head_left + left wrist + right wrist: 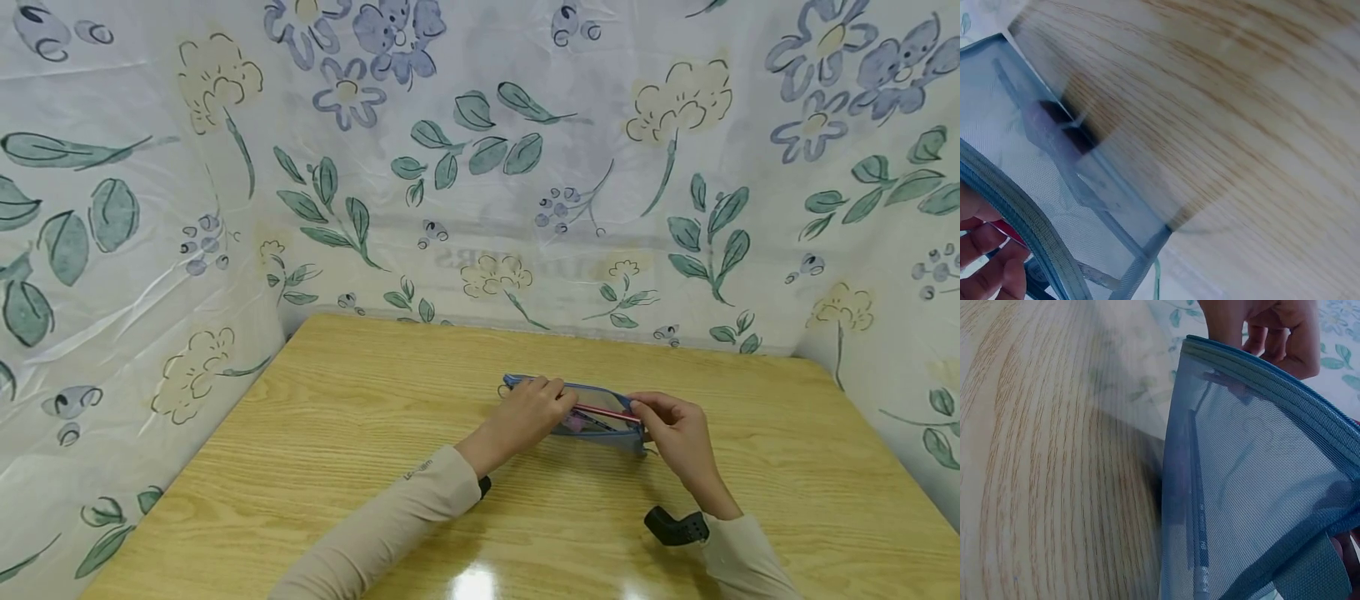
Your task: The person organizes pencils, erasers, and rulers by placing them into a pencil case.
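Observation:
A blue mesh pencil pouch [600,442] with a zippered top stands over the table, its mouth spread apart. My left hand [534,407] reaches over the far left of the mouth, fingers curled at a red pencil [603,412] that lies along the opening. In the left wrist view the fingertips [1010,265] pinch near its red shaft [1007,230]. My right hand [681,429] grips the pouch's right end between thumb and fingers. Through the mesh show a dark pencil [1197,512] and a purple item with dark parts [1054,128].
The wood-grain table [360,392] reaches back to a floral cloth wall [480,167], with cloth at both sides too. A black wrist mount [675,527] sits below my right hand, and another [484,487] shows by the left sleeve.

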Available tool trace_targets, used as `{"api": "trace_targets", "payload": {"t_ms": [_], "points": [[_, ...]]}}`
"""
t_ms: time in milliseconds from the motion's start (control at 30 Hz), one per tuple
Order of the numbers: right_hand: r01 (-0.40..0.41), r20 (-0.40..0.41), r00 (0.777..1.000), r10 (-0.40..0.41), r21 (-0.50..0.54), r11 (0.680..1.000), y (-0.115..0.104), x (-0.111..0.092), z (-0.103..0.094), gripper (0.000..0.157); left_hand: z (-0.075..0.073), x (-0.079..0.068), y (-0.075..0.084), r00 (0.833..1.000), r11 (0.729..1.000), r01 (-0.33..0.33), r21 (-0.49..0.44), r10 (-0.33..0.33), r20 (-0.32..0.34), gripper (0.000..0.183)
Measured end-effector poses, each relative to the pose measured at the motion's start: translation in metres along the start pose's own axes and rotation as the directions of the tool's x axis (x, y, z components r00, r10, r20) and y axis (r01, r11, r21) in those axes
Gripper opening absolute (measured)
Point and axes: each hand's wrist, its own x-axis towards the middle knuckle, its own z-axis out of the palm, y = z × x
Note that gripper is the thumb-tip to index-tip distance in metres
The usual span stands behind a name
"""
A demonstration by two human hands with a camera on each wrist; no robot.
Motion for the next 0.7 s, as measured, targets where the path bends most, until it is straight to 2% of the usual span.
{"api": "trace_targets", "payload": {"t_ms": [300, 533, 700], "points": [[0.039, 0.018, 0.999, -0.038, -0.047, 0.998, -0.028, -0.004, 0.001, 0.014, 0.001, 0.001, 0.003, 0.997, 0.999, 0.010, 0.052, -0.014, 0.077, 0.006], [0.027, 0.005, 1.000, -0.027, -0.070, 0.997, -0.006, -0.001, 0.000, 0.014, -0.001, 0.001, 0.006, 0.993, 0.996, 0.033, 0.077, -0.042, 0.114, 0.007], [0.043, 0.000, 0.999, -0.043, -0.060, 0.997, -0.002, 0.000, -0.001, 0.014, -0.001, 0.002, 0.006, 0.993, 0.995, 0.039, 0.091, -0.049, 0.111, 0.006]]}}
